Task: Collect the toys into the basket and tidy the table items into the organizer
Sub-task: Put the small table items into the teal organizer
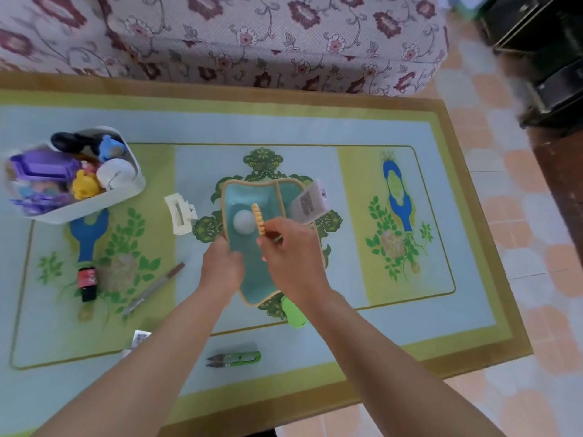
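On the floral-printed tabletop (457, 216), the white plastic basket (132, 197) already held the toys. The left hand (220, 266) gripped the teal tan-edged organizer's (255, 279) rim, apparently steadying it, while the right hand (293, 250) pinched an orange wavy hair clip (259, 219) above its compartment.

Two bare forearms enter from the near edge, one from the near left and one from the near right, each uncovered all the way from the frame edge to the wrist. No sleeve, cuff, watch, bracelet or glove shows on either arm. The left hand (220, 269) and the right hand (293, 260) are bare too, with no ring visible on the fingers that show. Fingernails are too blurred to make out.
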### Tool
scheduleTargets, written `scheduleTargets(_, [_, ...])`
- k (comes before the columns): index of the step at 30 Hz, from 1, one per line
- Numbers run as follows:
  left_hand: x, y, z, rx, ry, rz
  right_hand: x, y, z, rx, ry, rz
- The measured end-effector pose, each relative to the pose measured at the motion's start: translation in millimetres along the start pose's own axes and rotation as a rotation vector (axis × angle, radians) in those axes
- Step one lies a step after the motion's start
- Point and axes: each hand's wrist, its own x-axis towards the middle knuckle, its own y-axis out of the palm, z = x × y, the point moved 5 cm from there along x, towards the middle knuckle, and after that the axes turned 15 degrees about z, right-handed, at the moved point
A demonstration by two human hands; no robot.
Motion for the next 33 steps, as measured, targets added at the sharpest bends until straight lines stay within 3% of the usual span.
scheduleTargets(5, [-9, -7, 4, -0.016, 0.029, 0.021, 52, 34, 1, -0.304, 0.139, 0.074])
scheduleTargets(14, [-14, -23, 22, -0.03, 0.015, -0.002, 63, 71, 5, -0.353, 0.21, 0.305])
scheduleTargets(19, [-12, -27, 15, -0.068, 0.049, -0.021, 44, 48, 26, -0.286, 0.029, 0.202])
scheduleTargets(24, [-8, -34, 13, -0.053, -0.008, -0.105, 9, -5, 25, -0.188, -0.1, -0.057])
scheduleTargets(29, [-6, -33, 10, 0.006, -0.021, -0.17, -28, -42, -26, -0.177, -0.015, -0.167])
scheduleTargets(33, [-3, -24, 23, 0.023, -0.037, -0.163, -48, -19, -88, -0.231, 0.208, -0.039])
